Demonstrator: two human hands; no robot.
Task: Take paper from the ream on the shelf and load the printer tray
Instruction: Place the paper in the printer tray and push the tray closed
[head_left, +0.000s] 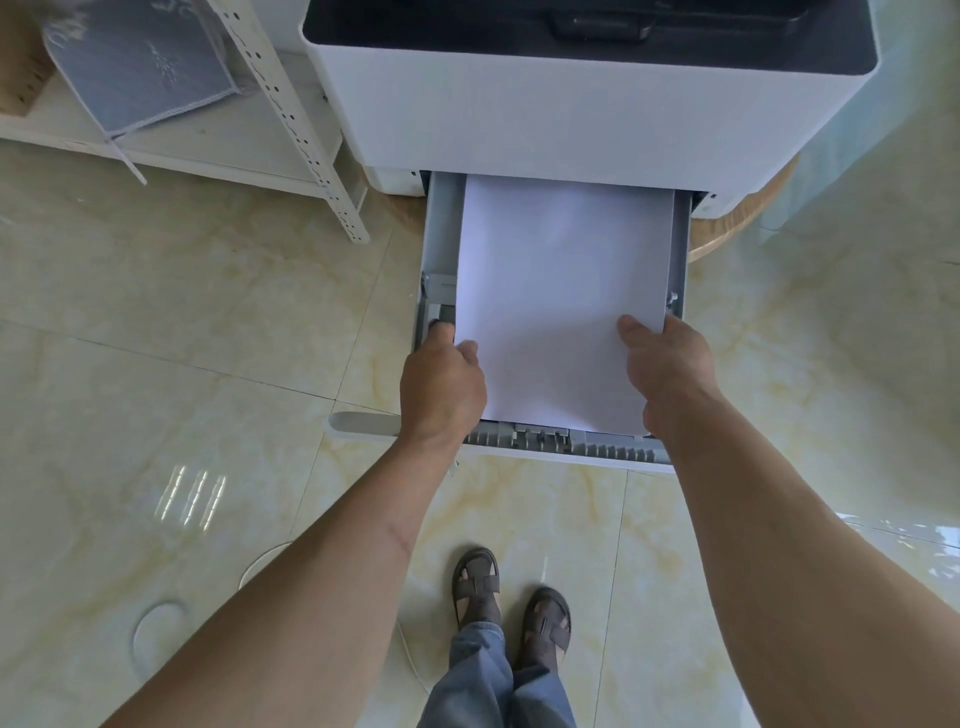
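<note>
Two bare forearms reach forward from the bottom edge, above a pair of feet in brown sandals (511, 597) and blue trouser legs on the glossy tiled floor (182, 364). Both hands meet the stack of white paper (556, 291) that lies flat in the pulled-out printer tray (441, 234). On the stack's left edge, the left hand (441, 387) curls with its thumb on top of the sheets; its fingertips reach toward the grey side guide, and how far they close around the edge cannot be told. At the right near corner, the right hand (670, 358) grips the stack, thumb pressed on the top sheet and the other fingers tucked down over the edge, out of sight. The paper sits between the tray's grey side walls, its far end running under the white printer (571, 104) and its near end just short of the ribbed grey front of the tray. Beside the printer to the left stands a white shelf (234, 145) with a perforated upright, and a grey flat pad (140, 62) leans on it. Behind the printer's right corner a round wooden edge shows.
</note>
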